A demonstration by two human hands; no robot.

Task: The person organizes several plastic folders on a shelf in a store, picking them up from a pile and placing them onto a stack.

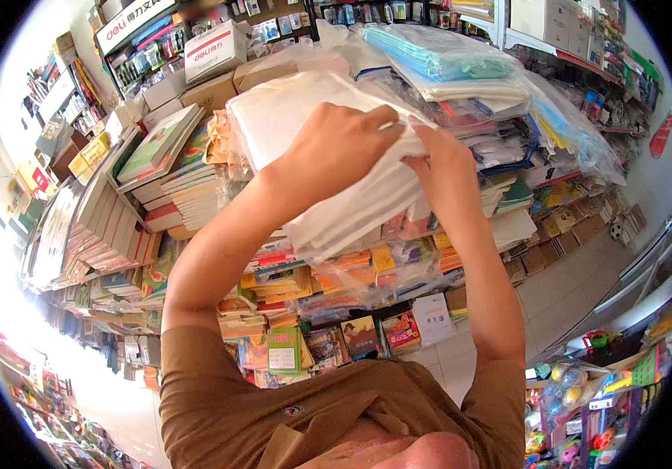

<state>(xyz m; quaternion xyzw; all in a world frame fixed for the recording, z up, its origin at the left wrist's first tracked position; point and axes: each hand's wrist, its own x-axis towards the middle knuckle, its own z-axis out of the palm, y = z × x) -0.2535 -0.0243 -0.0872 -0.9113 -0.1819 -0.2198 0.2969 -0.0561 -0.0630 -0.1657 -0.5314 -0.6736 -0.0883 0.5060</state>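
Observation:
A thick stack of white, translucent plastic packets (289, 114) lies before me on top of piled goods, loose clear film hanging from its near edge. Over its right part, my left hand (342, 143) is bent with its fingertips at the edge of a white packet; its grip is partly hidden by the hand itself. My right hand (444, 158) pinches the packets' right edge between thumb and fingers, close to the left fingertips. Light-blue plastic packets (441, 53) rest on another pile just behind and to the right.
Stacked books (195, 199) stand left of the packets, with a Deli carton (216, 50) behind them. Below the stack are shelves of booklets (362, 337). Bagged plastic balls (567, 390) sit at the lower right, near a tiled floor (564, 305).

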